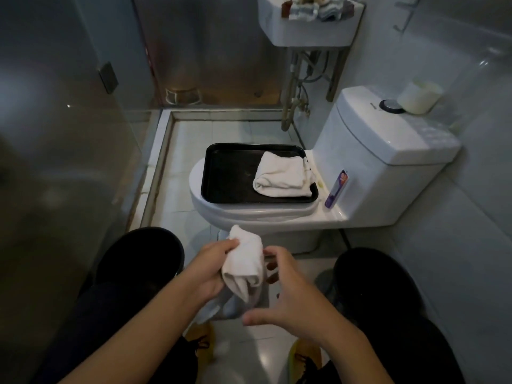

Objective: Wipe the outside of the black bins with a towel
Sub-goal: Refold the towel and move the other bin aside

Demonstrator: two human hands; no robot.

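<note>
Head view: the left hand [206,268] has its fingers closed around a bunched white towel [243,266], thumb on top near the upper end. The towel's long axis runs roughly up and down the frame, its upper end pointing toward the toilet [357,173] and its lower end hanging toward the floor [177,209]. The right hand [288,289] sits just beside the towel on the other side, fingers spread and curled loosely, fingertips touching or nearly touching the cloth; it is not clamped on anything.

Two black bins stand on the floor, one at the left [141,256] beside the left forearm and one at the right [374,281] beside the right forearm, both round and upright, with the hands and towel between them and touching neither. The gap between the bins is narrow and filled by the arms and the yellow shoes [304,356] below.

Ahead, a black tray [227,173] lies flat on the closed toilet lid, its long side running left to right, with a second folded towel [282,174] in its right half. A purple tube [336,189] stands on the ledge beside the tank. A glass panel [69,134] closes the left side; the tiled wall [471,217] closes the right.
</note>
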